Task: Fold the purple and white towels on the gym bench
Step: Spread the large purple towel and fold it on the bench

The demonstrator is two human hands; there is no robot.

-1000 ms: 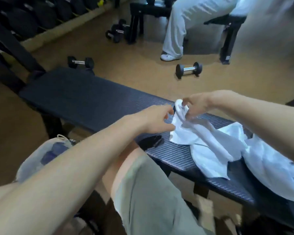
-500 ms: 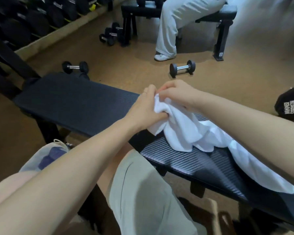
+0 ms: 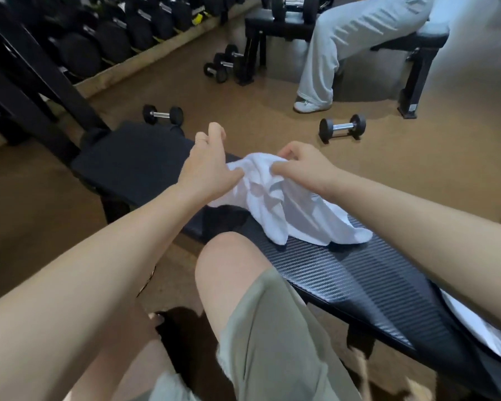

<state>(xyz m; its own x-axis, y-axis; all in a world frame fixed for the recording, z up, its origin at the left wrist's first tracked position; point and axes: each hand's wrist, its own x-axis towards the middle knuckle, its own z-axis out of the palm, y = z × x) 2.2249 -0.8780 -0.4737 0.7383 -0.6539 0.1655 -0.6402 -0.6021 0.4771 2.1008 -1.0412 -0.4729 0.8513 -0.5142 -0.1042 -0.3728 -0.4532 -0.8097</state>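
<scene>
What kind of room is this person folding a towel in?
Almost certainly a gym's free-weights area: loose dumbbells lie on the floor, a rack of heavier weights lines the wall, and the white towel sits on a padded workout bench.

Dim, warm indoor light overall, with a brownish cast across the floor [image 3: 417, 180]. Brightest at the upper right of the frame, where a pale, washed-out haze softens detail. Darkest at the upper left, where the rack of weights [image 3: 104, 39] sinks into near-black. Soft shadows under the white towel [image 3: 284, 204] at centre frame and beneath the bench [image 3: 359, 279]. Faint sheen along the ribbed bench surface at lower right. Strong wide-angle bending toward the edges, with forearms swollen large at lower left and right. Mild softness throughout; smeared and blurred along the bottom edge. No hard glare anywhere.
</scene>
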